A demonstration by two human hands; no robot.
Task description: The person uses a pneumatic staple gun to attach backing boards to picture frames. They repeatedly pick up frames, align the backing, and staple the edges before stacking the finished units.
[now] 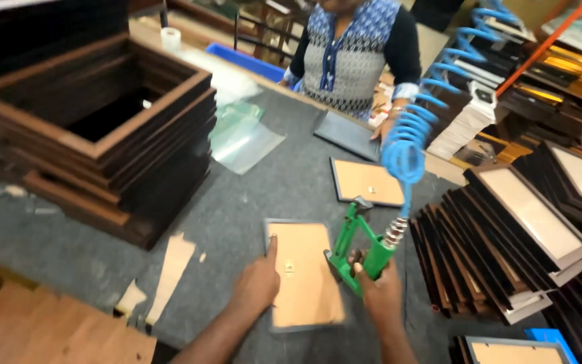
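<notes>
While the left hand (pixel 259 282) presses one frame (pixel 304 275) flat, the right hand's (pixel 380 286) grip clenches one green stapler (pixel 358 246).

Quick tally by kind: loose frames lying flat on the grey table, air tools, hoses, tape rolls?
Loose flat frames: 3, one under the left hand at, one further back, one dark frame by the other person's hand
Green air tool, in the right hand: 1
Blue coiled hose: 1
Tape roll: 1
Total: 6
</notes>
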